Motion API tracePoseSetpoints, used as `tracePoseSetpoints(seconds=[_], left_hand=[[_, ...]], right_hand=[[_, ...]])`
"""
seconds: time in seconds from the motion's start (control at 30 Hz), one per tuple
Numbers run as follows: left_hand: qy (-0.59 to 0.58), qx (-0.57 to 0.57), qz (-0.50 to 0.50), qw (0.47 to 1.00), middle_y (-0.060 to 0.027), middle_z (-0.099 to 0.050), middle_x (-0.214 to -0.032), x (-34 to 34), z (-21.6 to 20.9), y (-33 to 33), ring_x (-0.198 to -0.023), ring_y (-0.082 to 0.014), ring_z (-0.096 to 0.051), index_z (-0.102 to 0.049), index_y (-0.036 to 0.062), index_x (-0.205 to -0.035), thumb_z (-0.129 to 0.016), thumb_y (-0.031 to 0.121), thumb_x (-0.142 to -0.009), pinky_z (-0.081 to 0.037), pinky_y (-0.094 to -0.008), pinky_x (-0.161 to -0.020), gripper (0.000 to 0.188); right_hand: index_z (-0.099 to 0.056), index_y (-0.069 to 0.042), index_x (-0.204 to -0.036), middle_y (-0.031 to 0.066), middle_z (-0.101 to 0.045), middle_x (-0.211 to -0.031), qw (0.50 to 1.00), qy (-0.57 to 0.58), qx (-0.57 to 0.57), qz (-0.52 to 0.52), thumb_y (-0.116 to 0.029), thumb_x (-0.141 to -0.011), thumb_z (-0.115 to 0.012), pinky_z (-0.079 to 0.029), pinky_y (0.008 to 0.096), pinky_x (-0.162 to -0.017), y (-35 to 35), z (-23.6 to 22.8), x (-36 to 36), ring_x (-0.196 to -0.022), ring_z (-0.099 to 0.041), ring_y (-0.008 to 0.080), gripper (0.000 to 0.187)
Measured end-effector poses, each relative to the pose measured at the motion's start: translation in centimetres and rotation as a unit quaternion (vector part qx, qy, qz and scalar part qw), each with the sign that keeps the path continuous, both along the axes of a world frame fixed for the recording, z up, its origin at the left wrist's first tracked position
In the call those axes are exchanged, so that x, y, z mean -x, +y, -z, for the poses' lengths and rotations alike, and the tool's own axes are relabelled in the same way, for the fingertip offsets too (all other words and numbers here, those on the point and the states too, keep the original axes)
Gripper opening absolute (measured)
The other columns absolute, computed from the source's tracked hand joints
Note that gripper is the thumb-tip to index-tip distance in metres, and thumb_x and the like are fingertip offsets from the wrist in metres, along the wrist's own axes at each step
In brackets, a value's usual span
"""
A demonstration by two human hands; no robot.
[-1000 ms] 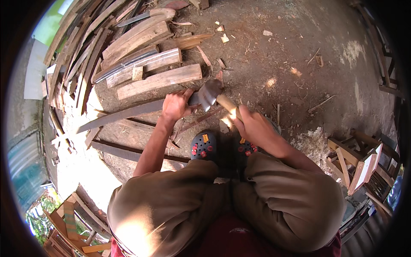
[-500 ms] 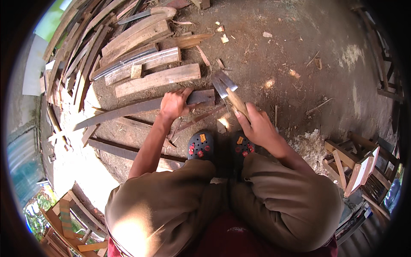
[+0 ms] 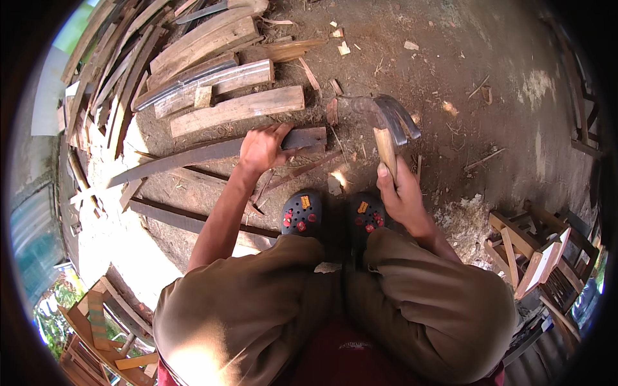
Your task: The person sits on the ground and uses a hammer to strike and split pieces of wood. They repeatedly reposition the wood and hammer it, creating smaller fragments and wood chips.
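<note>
A long dark wooden plank (image 3: 187, 162) slants across the ground ahead of my feet. My left hand (image 3: 260, 150) is closed around it near its right end, fingers over the top. Off to the right, my right hand (image 3: 403, 192) grips the wooden handle of a claw hammer (image 3: 386, 147). The hammer's metal head is up and to the right of the plank's end, apart from it, with the split claw on the right; the striking side is smeared by motion.
Several boards (image 3: 238, 110) lie stacked just beyond the plank. Another dark plank (image 3: 187, 220) rests nearer, left of my clogs (image 3: 301, 213). A wooden frame (image 3: 534, 251) stands at right, and wooden furniture (image 3: 96, 321) at lower left. Wood scraps (image 3: 344, 48) dot the dirt ground.
My right hand has swung the hammer rightward, away from the plank's end, and its head has turned. My left hand stays on the plank.
</note>
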State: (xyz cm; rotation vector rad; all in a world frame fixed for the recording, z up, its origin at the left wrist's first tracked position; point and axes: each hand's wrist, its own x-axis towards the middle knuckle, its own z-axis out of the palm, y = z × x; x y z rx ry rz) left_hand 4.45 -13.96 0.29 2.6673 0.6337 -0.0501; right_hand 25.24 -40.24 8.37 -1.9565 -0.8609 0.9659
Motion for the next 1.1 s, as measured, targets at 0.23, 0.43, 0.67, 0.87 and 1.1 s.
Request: tracePoseSetpoints(seconds=[0.23,0.43,0.67,0.87,1.1], left_hand=[[0.099,0.041,-0.004,0.994,-0.0157,-0.07,-0.117,-1.0,-1.5,0.3,-0.102,-0.0334,-0.07,-0.058,0.0102,-0.132,-0.078,0.042,-0.079,-0.057,-0.0434,-0.087,0.066],[0.009,0.015,0.0,1.0,-0.0161,-0.071,-0.114,0.1,-0.5,0.0,-0.101,-0.0352,-0.07,-0.064,0.0084,-0.126,-0.081,0.039,-0.074,-0.057,-0.043,-0.088,0.062],[0.015,0.03,0.018,0.999,-0.0159,-0.071,-0.113,-0.6,-1.0,0.2,-0.099,-0.035,-0.07,-0.064,0.0081,-0.125,-0.08,0.04,-0.075,-0.058,-0.0427,-0.086,0.062],[0.014,0.037,-0.006,0.999,-0.0167,-0.072,-0.111,-0.4,-0.7,-0.1,-0.098,-0.0353,-0.07,-0.065,0.0076,-0.124,-0.081,0.038,-0.074,-0.058,-0.0433,-0.086,0.06],[0.052,0.009,0.038,0.998,-0.0155,-0.069,-0.12,0.1,-0.4,0.1,-0.105,-0.0316,-0.069,-0.059,0.0108,-0.132,-0.075,0.045,-0.082,-0.055,-0.0408,-0.092,0.063]], right_hand=[[-0.054,0.003,-0.107,0.0293,-0.065,-0.08,0.989,-0.051,0.067,-0.12,-0.03,-0.101,-0.06,-0.05,0.0529,-0.066,2.7,-0.2,0.4,-0.079,-0.067,0.0494,0.034],[-0.056,0.003,-0.105,0.0258,-0.063,-0.076,0.995,-0.018,-0.048,-0.081,-0.032,-0.102,-0.059,-0.05,0.0463,-0.064,2.8,-2.6,0.1,-0.073,-0.067,0.0455,0.035],[-0.056,0.001,-0.096,0.0226,-0.06,-0.069,0.995,-0.054,0.026,-0.073,-0.033,-0.102,-0.059,-0.047,0.0483,-0.06,2.9,-0.1,-1.4,-0.065,-0.063,0.0434,0.036],[-0.059,0.002,-0.104,0.0247,-0.062,-0.073,0.983,-0.09,-0.149,-0.055,-0.031,-0.102,-0.058,-0.049,0.0491,-0.064,3.7,-2.7,-0.1,-0.071,-0.065,0.046,0.033],[-0.057,0.001,-0.097,0.0242,-0.061,-0.071,0.999,-0.017,0.025,-0.038,-0.032,-0.102,-0.059,-0.047,0.0489,-0.06,2.9,-1.0,-0.8,-0.07,-0.066,0.0443,0.034]])
